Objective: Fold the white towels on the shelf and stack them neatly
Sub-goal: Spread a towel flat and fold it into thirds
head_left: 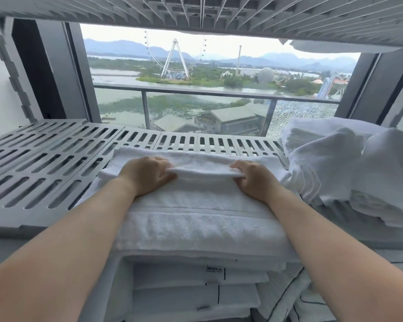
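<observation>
A white towel (196,219) lies across the middle of the grey slatted shelf (44,163), its near part draping over the front edge. My left hand (147,175) and my right hand (254,180) each pinch a raised fold of this towel, about a forearm's width apart, with the fold stretched between them. A heap of unfolded white towels (335,163) sits on the shelf to the right.
Folded white linen with a black label (196,282) is stacked on the level below. A ribbed upper shelf (196,12) hangs overhead with a white cloth (335,46) at its right. Behind the shelf is a window with a balcony rail (219,94).
</observation>
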Demonstrator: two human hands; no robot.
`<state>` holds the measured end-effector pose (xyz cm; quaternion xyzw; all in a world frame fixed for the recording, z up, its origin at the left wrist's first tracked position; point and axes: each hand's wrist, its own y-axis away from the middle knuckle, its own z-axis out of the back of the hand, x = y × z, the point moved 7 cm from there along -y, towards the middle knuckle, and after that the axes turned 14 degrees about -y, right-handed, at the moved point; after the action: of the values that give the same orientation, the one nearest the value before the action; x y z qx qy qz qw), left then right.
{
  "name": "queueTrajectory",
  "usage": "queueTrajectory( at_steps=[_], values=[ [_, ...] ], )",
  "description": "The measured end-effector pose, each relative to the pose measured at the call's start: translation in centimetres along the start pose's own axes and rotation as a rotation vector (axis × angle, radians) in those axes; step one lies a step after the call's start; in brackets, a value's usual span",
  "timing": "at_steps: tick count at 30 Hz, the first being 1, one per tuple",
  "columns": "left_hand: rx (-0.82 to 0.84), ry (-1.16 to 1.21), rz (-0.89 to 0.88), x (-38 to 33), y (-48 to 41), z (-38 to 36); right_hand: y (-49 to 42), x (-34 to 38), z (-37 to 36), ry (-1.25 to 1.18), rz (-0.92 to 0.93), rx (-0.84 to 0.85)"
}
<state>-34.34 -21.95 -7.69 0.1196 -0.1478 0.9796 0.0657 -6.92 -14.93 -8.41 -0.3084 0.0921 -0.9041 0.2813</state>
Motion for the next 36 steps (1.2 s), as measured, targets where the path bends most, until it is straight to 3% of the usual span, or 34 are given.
queueTrajectory(
  at_steps=[6,10,17,23,29,33,36],
  values=[
    [-0.027,-0.014,0.041,4.2,0.7,0.7,-0.7,-3.6,5.2,-0.052,-0.192,-0.309],
    [-0.226,-0.045,0.132,6.3,-1.4,2.8,-2.1,-4.8,7.8,-0.092,-0.312,-0.513],
    [-0.391,-0.115,0.23,9.5,-5.8,6.0,-4.8,-5.5,8.4,-0.019,-0.411,-0.572],
    [-0.421,-0.107,0.304,11.8,-9.7,5.9,-8.0,-4.9,9.9,0.092,-0.385,-0.625],
    [-0.411,-0.099,0.43,13.6,-12.6,3.7,-12.4,-5.7,10.5,0.232,-0.423,-0.563],
    [-0.352,-0.108,0.504,13.8,-13.9,2.1,-14.6,-7.9,9.3,0.123,-0.522,-0.536],
    [-0.312,-0.134,0.549,14.1,-14.5,1.0,-16.1,-10.0,7.7,-0.146,-0.567,-0.505]
  ],
)
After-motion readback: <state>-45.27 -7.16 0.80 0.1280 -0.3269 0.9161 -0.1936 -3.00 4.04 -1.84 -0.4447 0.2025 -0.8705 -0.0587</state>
